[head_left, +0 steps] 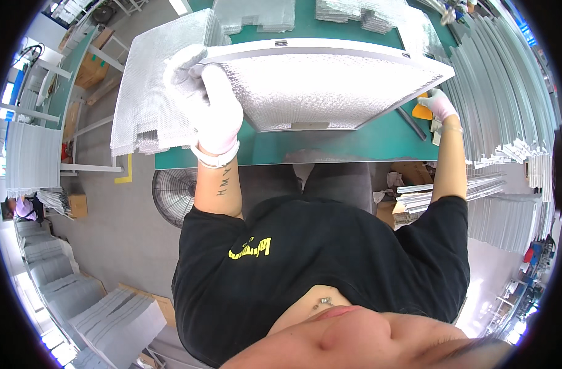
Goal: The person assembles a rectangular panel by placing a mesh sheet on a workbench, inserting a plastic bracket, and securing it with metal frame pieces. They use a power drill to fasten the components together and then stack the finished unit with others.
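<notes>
My left hand point(210, 101), in a white glove, grips the left end of a framed metal mesh filter panel point(311, 83). The panel has a thin pale frame and is tilted up over the green worktable point(262, 147). At the panel's right end, my right hand point(442, 106), gloved too, closes on an orange-yellow tool point(423, 109); the tool's exact kind is partly hidden. A dark bar point(412, 123) lies on the table beside it.
Mesh sheets point(149, 86) are stacked at the table's left, with more mesh stacks point(256, 13) along the back. Long metal frame strips point(502, 86) crowd the right side. A floor fan point(173, 194) stands below the table's left front edge. Cardboard boxes point(410, 172) sit underneath.
</notes>
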The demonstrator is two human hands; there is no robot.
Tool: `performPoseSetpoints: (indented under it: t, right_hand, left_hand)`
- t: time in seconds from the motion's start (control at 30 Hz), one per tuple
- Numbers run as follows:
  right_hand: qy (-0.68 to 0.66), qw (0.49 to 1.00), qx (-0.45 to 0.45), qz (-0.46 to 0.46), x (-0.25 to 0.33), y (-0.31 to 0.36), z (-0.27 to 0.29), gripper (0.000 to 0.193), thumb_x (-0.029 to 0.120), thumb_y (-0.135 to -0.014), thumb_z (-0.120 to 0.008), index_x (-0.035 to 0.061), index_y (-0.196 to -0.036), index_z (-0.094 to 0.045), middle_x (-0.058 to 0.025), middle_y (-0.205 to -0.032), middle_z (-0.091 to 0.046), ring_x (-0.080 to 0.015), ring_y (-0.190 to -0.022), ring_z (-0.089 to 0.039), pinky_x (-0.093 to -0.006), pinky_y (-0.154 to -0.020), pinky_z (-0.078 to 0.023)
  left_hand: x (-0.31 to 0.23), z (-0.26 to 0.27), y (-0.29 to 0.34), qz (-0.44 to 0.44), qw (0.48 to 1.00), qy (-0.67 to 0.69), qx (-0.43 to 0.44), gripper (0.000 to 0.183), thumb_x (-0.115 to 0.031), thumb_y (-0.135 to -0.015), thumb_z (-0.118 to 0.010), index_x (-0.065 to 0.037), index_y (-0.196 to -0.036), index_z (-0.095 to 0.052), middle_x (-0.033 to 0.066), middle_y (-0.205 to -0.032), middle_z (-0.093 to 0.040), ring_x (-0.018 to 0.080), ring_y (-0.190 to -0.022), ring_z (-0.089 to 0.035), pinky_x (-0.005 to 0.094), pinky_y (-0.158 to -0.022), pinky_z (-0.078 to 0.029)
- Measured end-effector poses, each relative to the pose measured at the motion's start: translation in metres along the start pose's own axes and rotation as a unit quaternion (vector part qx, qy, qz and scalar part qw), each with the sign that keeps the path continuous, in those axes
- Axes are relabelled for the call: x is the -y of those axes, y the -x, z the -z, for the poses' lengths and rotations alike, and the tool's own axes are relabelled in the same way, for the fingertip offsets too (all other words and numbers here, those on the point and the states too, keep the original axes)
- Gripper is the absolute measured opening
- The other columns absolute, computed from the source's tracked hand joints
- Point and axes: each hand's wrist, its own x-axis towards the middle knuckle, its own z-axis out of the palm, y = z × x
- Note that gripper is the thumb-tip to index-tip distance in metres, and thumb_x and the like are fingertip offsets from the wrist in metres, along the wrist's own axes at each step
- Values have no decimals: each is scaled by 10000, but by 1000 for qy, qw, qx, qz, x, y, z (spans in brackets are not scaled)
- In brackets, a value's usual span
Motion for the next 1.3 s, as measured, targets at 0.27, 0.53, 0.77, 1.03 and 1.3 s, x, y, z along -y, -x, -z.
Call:
performPoseSetpoints:
  t: [0.27, 0.53, 0.77, 1.03, 1.3]
  right_hand:
    - [-40, 920, 169, 352, 173, 224, -22, 340, 334, -824, -762, 32, -974, -722, -122, -827, -686, -298, -792, -673, -354, -741, -527]
    - [45, 833, -55, 548, 265, 182, -192, 138, 158, -846, -681, 55, -932, -651, -128, -839, -652, -340, -760, -658, -429, -671, -537]
    - [30, 814, 14, 580, 257, 173, -190, 107, 155, -874, -663, 61, -918, -687, -142, -807, -657, -354, -754, -663, -444, -667, -533]
    - [-345, 900, 171, 206, 46, 129, -46, 375, 278, -848, -760, 7, -1088, -662, -8, -915, -665, -80, -793, -589, -242, -698, -471]
    - [96, 963, -250, 30, -13, 41, -46, 767, 455, -875, -669, -2, -1446, -439, -268, -1180, -635, -433, -1134, -591, -474, -1000, -466]
  left_hand:
    - [2, -6, -5, 22, 997, -72, 2, 285, -30, -1005, -431, -18, -1287, -475, 92, -1213, -500, 146, -1063, -491, 275, -977, -381]
    - [15, -18, -10, 15, 998, 63, 8, 319, -22, -1016, -442, -27, -1336, -434, 56, -1251, -510, 103, -1002, -480, 264, -925, -396]
    - [14, -20, -6, 36, 997, 74, 10, 322, 0, -998, -454, 9, -1319, -433, 109, -1250, -520, 135, -1024, -512, 266, -932, -422]
    - [5, -20, -33, -21, 999, -40, 28, 333, -25, -1010, -450, -29, -1343, -439, 90, -1238, -532, 130, -985, -542, 300, -899, -452]
    - [-91, -112, -78, -444, 833, -38, 327, 412, -157, -834, -686, -96, -1241, -671, 50, -1029, -685, 220, -921, -646, 348, -821, -520]
